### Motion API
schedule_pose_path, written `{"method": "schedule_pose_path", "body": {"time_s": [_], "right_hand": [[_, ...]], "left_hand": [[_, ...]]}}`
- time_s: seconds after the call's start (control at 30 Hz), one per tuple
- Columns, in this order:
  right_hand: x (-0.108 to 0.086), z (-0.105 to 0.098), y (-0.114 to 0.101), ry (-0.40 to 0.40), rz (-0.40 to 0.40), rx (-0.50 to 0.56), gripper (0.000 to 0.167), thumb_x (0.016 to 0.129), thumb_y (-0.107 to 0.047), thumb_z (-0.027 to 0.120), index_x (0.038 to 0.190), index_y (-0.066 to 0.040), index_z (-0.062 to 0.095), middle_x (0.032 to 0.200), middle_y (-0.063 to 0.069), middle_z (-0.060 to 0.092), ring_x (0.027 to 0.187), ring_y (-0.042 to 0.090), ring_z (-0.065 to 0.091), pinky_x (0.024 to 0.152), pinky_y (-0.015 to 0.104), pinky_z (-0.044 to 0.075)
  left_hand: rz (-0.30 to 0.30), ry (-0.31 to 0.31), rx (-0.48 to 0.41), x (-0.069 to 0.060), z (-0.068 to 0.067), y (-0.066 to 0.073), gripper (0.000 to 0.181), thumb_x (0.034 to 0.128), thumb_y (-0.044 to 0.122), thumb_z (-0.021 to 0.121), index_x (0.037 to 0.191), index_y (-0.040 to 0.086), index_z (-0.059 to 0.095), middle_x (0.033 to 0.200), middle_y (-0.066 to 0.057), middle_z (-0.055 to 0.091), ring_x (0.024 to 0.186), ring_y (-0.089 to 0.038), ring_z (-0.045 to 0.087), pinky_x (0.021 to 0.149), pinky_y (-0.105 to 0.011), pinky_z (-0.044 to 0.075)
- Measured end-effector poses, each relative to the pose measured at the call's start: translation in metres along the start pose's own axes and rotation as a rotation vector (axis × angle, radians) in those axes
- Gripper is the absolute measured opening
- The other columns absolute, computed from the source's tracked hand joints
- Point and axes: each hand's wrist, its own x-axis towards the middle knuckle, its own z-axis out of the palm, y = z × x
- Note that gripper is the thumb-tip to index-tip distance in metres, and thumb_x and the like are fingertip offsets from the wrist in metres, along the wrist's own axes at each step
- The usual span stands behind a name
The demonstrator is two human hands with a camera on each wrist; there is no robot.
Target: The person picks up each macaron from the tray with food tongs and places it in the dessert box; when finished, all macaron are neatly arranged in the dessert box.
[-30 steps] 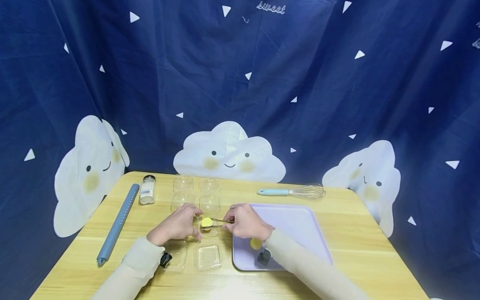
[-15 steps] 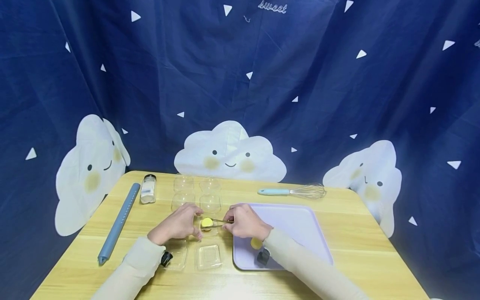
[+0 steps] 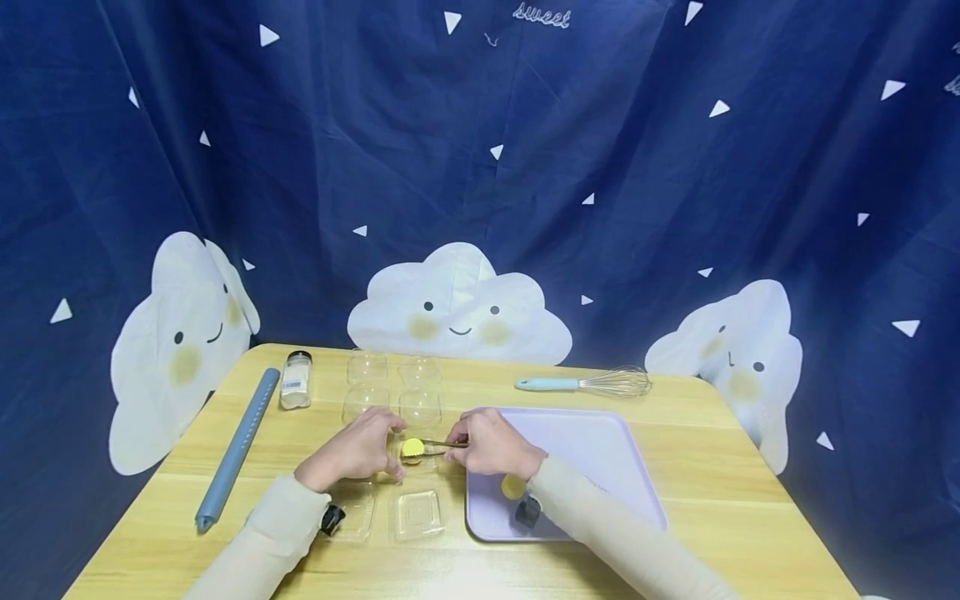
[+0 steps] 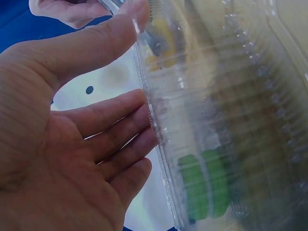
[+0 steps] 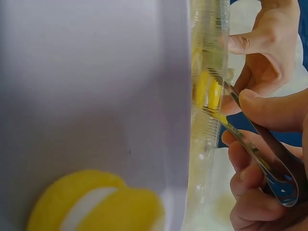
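Note:
My right hand [image 3: 495, 442] holds metal tongs [image 5: 262, 144] between thumb and fingers. The tongs' tips are at a yellow macaron [image 3: 412, 448], which sits at a compartment of a clear plastic box [image 3: 417, 514]. From the right wrist view I cannot tell whether the tips grip it. On the box's left side, the nearly straight fingers and thumb of my left hand [image 4: 72, 139] touch its rim. A green macaron [image 4: 204, 185] shows through the plastic in the left wrist view. Another yellow macaron [image 5: 96, 202] lies on the lilac tray [image 3: 585, 442], beneath my right wrist.
Behind the hands stand clear domed plastic pieces [image 3: 420, 406]. A jar with a black lid [image 3: 296, 380] and a blue-grey rolling pin [image 3: 238, 450] are at the left. Past the tray lies a whisk [image 3: 547, 384]. A dark blue curtain [image 3: 480, 183] hangs behind the table.
The tongs and the yellow macaron at their tips have shifted very slightly. Both hands stay where they were.

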Motion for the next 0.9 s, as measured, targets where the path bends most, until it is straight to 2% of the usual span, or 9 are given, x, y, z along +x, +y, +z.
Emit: {"method": "schedule_pose_path", "body": {"time_s": [0.47,0.9], "right_hand": [[-0.0011,-0.0012,-0.0008,-0.015,0.006,-0.019,0.019,0.083,-0.033,0.081,0.093,-0.017,0.082,0.085,-0.009,0.076,0.073,-0.002,0.058,0.072,0.015,0.050],[-0.0031,-0.0072,0.0023,-0.006,0.006,0.014,0.020,0.084,-0.033,0.081,0.094,-0.016,0.082,0.085,-0.008,0.074,0.070,-0.003,0.057,0.066,0.013,0.049]], "left_hand": [[-0.012,-0.006,-0.011,0.0024,0.0011,-0.0003,0.080,0.0593,0.025,0.095,0.130,0.003,0.065,0.132,-0.012,0.063,0.128,-0.033,0.056,0.113,-0.054,0.047],[-0.011,-0.004,0.000,0.0007,0.0011,-0.0002,0.080,0.0592,0.025,0.095,0.130,0.003,0.065,0.133,-0.012,0.062,0.128,-0.032,0.055,0.113,-0.054,0.046]]}}
